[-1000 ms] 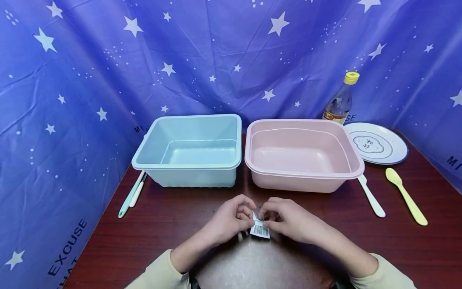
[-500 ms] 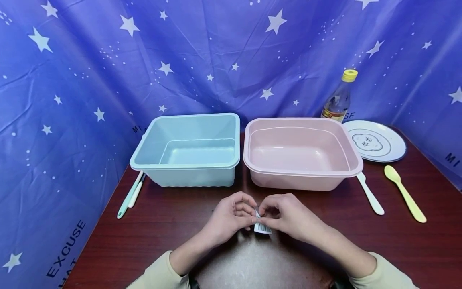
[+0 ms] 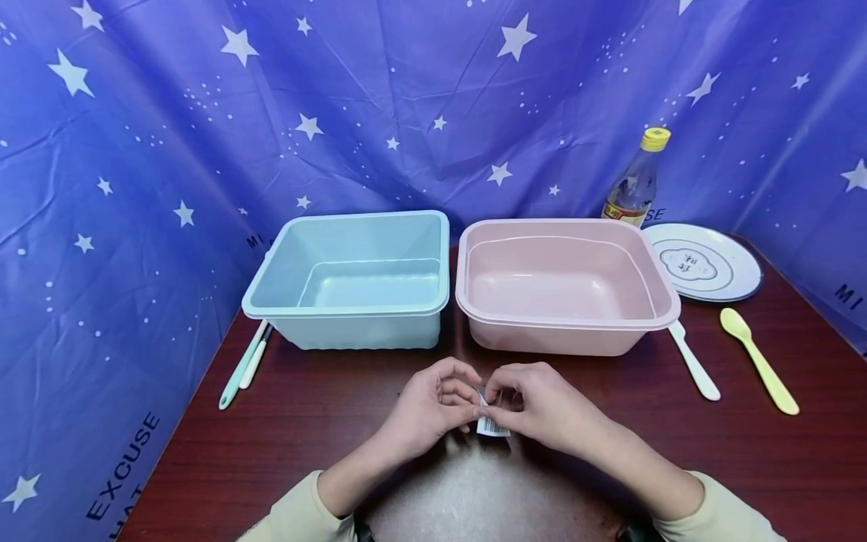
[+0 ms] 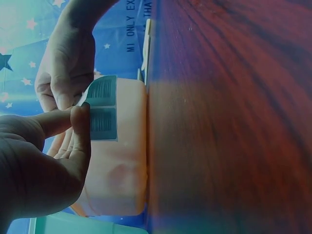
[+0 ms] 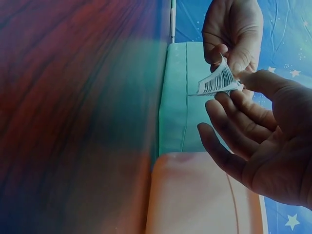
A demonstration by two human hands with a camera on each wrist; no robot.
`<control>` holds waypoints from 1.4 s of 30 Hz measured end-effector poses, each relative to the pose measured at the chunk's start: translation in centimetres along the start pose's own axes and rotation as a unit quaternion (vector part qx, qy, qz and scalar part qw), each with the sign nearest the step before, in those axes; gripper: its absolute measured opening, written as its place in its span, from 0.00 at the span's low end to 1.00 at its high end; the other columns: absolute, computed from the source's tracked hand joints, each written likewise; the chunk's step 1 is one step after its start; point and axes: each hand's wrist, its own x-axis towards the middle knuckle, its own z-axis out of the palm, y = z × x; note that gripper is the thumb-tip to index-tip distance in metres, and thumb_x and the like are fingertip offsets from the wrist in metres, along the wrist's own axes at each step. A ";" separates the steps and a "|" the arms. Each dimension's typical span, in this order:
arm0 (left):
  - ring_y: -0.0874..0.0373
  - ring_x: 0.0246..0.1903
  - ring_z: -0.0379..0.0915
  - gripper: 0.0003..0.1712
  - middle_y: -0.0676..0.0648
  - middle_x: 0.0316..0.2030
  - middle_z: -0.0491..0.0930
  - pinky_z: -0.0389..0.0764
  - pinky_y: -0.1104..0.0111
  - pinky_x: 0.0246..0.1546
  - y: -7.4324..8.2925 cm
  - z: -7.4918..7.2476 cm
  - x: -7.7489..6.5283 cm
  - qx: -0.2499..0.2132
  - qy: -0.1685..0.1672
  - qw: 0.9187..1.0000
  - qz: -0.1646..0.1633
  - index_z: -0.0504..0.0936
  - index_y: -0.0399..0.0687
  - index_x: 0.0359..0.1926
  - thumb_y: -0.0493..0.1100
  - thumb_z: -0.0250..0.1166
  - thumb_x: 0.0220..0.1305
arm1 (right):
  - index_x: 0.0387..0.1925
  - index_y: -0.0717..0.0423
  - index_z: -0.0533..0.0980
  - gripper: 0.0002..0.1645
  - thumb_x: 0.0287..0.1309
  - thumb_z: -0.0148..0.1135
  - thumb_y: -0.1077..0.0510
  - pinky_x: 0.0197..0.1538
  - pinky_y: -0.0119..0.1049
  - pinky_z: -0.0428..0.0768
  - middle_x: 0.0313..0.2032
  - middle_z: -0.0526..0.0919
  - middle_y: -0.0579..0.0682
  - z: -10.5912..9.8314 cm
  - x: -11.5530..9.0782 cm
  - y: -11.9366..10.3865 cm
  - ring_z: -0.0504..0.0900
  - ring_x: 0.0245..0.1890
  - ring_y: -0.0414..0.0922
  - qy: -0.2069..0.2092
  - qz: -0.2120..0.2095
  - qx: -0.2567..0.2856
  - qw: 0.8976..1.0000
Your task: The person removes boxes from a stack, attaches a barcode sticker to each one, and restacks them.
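Observation:
A small white sheet of barcode labels [image 3: 493, 427] is held up between my two hands, low over the table in front of the tubs. In the left wrist view two barcodes show on the sheet [image 4: 103, 123], one above the other. My left hand [image 3: 433, 406] pinches one edge between thumb and forefinger. My right hand [image 3: 542, 403] pinches the same edge, its thumb tip right beside the left thumb. The right wrist view shows the sheet [image 5: 217, 83] bent, a corner curling up. The right hand's other fingers [image 5: 239, 129] are spread loosely.
Behind the hands stand a light blue tub [image 3: 359, 331] and a pink tub [image 3: 555, 342] on the dark wooden table [image 3: 325, 406]. Two slim handles [image 3: 242, 373] lie at left. A white knife handle [image 3: 698, 369], yellow spoon [image 3: 762, 365], plate [image 3: 728, 263] and yellow-capped bottle [image 3: 633, 188] are at right.
A second ago the sheet lay lower and flatter with the hands looser around it. The fingertips have closed together on its edge and the sheet is tilted up; little differs over the last half second.

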 end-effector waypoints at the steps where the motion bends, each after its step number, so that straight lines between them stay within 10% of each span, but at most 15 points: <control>1: 0.54 0.28 0.78 0.19 0.38 0.33 0.83 0.81 0.71 0.27 0.0 0.0 0.0 0.001 0.001 1.000 0.000 0.74 0.28 0.50 0.22 0.67 0.58 | 0.30 0.44 0.80 0.10 0.55 0.75 0.61 0.31 0.30 0.77 0.28 0.78 0.32 0.0 0.0 0.0 0.75 0.26 0.33 0.001 -0.003 -0.003 1.000; 31: 0.60 0.24 0.77 0.26 0.47 0.25 0.79 0.77 0.69 0.23 -0.5 -0.7 0.0 0.137 -0.014 0.988 -0.074 0.72 0.34 0.52 0.18 0.67 0.52 | 0.30 0.42 0.82 0.09 0.62 0.69 0.61 0.35 0.35 0.77 0.27 0.79 0.30 -4.4 0.0 0.6 0.74 0.28 0.32 -0.017 0.051 -0.028 0.998; 38: 0.59 0.37 0.79 0.15 0.49 0.39 0.82 0.81 0.66 0.41 -0.4 -0.7 0.0 0.280 0.044 0.957 0.058 0.81 0.43 0.43 0.26 0.71 0.57 | 0.31 0.43 0.82 0.08 0.66 0.66 0.59 0.30 0.31 0.75 0.24 0.79 0.37 -4.4 -0.2 0.6 0.76 0.25 0.37 -0.098 0.087 0.076 0.988; 42: 0.63 0.38 0.78 0.11 0.54 0.40 0.82 0.81 0.67 0.36 0.0 -0.4 -0.1 0.263 0.013 0.955 0.135 0.84 0.49 0.42 0.30 0.70 0.61 | 0.32 0.44 0.83 0.06 0.67 0.65 0.57 0.33 0.34 0.79 0.26 0.82 0.39 -3.9 -0.3 0.6 0.81 0.28 0.38 -0.137 0.093 0.128 0.978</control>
